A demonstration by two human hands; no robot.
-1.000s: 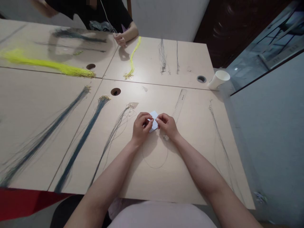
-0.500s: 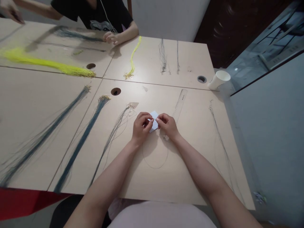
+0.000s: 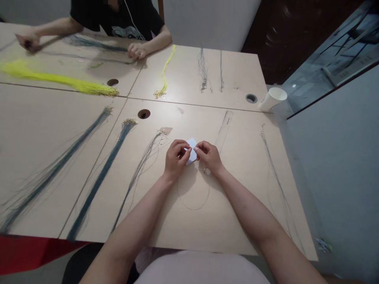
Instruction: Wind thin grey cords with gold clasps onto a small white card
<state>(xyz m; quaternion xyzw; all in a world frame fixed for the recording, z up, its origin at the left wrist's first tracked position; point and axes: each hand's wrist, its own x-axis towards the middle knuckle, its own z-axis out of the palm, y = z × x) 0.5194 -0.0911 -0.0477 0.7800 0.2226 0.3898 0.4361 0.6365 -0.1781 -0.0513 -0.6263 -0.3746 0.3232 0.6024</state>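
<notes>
My left hand [image 3: 177, 159] and my right hand [image 3: 209, 157] meet over a small white card [image 3: 192, 141], fingertips almost touching. Both are closed in a pinch on a thin line, whose loop [image 3: 194, 209] hangs down onto the table between my forearms. Whatever sits right at the fingertips is too small to make out. Close to my right wrist lies a small clear scrap [image 3: 206, 171]. Left of my hands rests a bundle of grey lines [image 3: 141, 163] with gold-coloured hooks at its top, beside a small tan piece [image 3: 167, 131].
A clear ruler [image 3: 224, 128] lies beyond my right hand. Blue-green line bundles [image 3: 108, 169] are at left, a yellow bundle [image 3: 65, 81] farther back. Thin lines [image 3: 274, 169] lie at right. A white cup [image 3: 274, 98] stands by the edge. Opposite sits a person [image 3: 124, 23].
My hands stay in the same place, still pinched together. Across the table, the other person's arm on the left has swept down and inward, and their other hand has shifted left.
</notes>
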